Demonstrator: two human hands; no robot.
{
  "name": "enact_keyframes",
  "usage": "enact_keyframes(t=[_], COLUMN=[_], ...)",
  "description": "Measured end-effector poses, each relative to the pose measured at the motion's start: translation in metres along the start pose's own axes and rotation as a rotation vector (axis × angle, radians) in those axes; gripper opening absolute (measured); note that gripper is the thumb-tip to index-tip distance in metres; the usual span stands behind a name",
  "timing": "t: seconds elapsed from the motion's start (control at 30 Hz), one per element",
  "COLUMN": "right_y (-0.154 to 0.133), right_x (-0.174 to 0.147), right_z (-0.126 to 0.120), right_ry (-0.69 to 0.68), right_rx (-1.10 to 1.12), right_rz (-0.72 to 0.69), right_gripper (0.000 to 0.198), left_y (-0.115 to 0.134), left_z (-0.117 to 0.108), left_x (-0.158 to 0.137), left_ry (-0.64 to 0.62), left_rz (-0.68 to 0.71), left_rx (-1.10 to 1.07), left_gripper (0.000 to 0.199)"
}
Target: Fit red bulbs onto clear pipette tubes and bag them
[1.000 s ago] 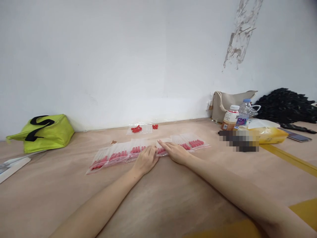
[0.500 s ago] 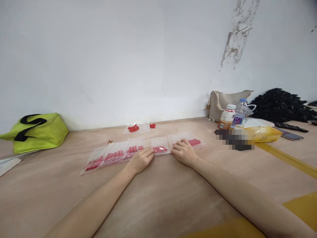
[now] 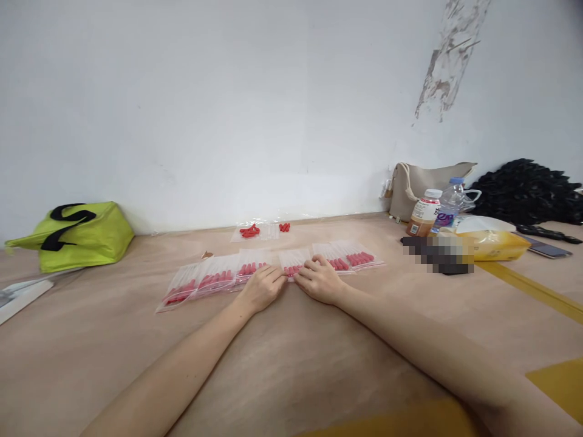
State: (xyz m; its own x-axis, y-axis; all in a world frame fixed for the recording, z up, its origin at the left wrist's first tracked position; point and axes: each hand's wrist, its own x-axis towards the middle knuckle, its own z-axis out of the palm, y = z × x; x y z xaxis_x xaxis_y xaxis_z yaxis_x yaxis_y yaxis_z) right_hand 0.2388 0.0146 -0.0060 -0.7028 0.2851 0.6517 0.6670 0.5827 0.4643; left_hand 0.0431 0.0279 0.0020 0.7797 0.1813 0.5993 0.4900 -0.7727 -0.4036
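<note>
A row of clear zip bags with red sticks, narrow at one end, lies across the paper-covered table. My left hand (image 3: 263,287) is closed at the near left corner of a middle bag (image 3: 291,260), its fingertips pinching the edge. From the other side, my right hand (image 3: 319,280) has curled fingers on the same bag's near right edge and partly covers it. Left of my hands lie several filled bags (image 3: 216,278), overlapping one another. Another filled bag (image 3: 361,258) ends the row at the right. What lies under my fingertips is hidden.
Loose red pieces (image 3: 249,231) lie on a clear bag near the wall. A yellow-green bag (image 3: 86,237) stands left. At right are a drink bottle (image 3: 423,212), a water bottle (image 3: 450,203), a yellow tissue pack (image 3: 501,246), a phone (image 3: 550,248) and a black heap (image 3: 528,191).
My right hand has moved left from the bags at the right to the middle bag, close to my left hand. My left hand stays at that bag's corner. The view has shifted slightly.
</note>
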Motion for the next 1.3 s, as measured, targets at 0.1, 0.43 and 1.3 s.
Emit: enact_keyframes(t=[0.1, 0.43, 1.3], right_y=[-0.004, -0.004, 0.01], right_x=[0.009, 0.009, -0.02], right_z=[0.007, 0.007, -0.008], right_ry=[0.047, 0.082, -0.049], right_rx=[-0.014, -0.032, -0.018], right_rz=[-0.046, -0.069, 0.192], right_gripper=[0.022, 0.026, 0.016], left_y=[0.0, 0.0, 0.004], left_z=[-0.001, 0.0, -0.004], left_x=[0.0, -0.001, -0.002], left_ry=[0.01, 0.054, 0.085], left_rz=[-0.004, -0.018, -0.064], left_rx=[-0.019, -0.064, -0.149], left_gripper=[0.026, 0.024, 0.016])
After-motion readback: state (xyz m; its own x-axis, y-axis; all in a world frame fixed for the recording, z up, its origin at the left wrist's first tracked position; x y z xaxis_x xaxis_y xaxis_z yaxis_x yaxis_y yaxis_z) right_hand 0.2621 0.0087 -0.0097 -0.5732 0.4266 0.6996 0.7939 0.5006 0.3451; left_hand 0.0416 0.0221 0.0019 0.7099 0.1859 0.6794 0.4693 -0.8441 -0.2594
